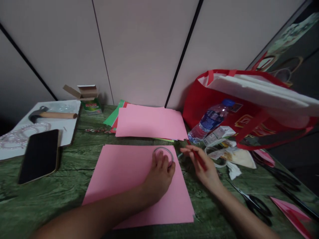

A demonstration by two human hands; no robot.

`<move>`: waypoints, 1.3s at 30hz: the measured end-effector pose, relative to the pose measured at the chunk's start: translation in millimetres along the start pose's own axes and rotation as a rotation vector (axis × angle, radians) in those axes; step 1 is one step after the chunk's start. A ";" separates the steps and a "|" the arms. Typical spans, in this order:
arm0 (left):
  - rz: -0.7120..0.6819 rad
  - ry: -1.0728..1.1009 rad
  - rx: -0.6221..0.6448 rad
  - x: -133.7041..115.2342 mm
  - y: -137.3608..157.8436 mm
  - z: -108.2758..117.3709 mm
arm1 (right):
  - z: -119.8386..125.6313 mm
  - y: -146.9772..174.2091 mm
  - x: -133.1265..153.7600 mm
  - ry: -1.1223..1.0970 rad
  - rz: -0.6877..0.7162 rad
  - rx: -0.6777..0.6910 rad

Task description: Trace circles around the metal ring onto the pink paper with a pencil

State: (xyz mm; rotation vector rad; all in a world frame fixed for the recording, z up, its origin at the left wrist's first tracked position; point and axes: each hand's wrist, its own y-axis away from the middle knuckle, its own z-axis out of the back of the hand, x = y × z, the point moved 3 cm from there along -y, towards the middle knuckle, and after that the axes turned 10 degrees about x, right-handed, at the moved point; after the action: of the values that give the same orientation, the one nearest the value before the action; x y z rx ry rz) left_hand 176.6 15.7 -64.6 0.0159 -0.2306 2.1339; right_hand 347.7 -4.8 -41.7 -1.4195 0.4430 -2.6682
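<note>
Head view: your left hand [160,172] presses its fingers together on a clear round ring [163,154] lying flat near the far right corner of the pink sheet [124,179]. Your right hand [203,166] pinches a red pen [198,157], its long axis running from near right to far left. The writing on the green box [91,106] and the water bottle [211,121] label is too blurred to read.

Pink sheet [129,179]: matt paper, smooth. Ring [163,156] w/ clear glossy rim, prob plastic. Counter [50,199]: green, grainy marbled finish. Phone [40,156] at 9 o'clock: glossy black glass. Hammer [53,115]: wood handle. Bag [224,109] at 2 o'clock: red cloth. Bottle [211,121]: clear plastic.
</note>
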 end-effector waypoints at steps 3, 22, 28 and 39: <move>-0.010 -0.002 -0.007 -1.2 0.6 -1.5 | -1.8 -35.3 6.9 -0.250 -0.034 -0.044; -0.020 -0.023 -0.002 -6.0 -0.3 -2.2 | -90.8 -93.0 33.6 0.051 0.016 0.487; -0.027 -0.011 -0.030 -5.9 -1.1 -1.7 | -91.6 -93.7 35.7 0.131 0.001 0.515; -0.055 -0.040 -0.019 -7.5 0.4 -4.2 | -91.8 -92.2 45.9 0.290 0.088 0.586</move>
State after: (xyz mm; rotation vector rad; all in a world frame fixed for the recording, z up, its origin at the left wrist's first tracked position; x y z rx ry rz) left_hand 180.7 10.0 -69.6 0.0538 -0.2709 2.0785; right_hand 251.6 93.0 -26.4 -0.8323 -0.2462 -2.6156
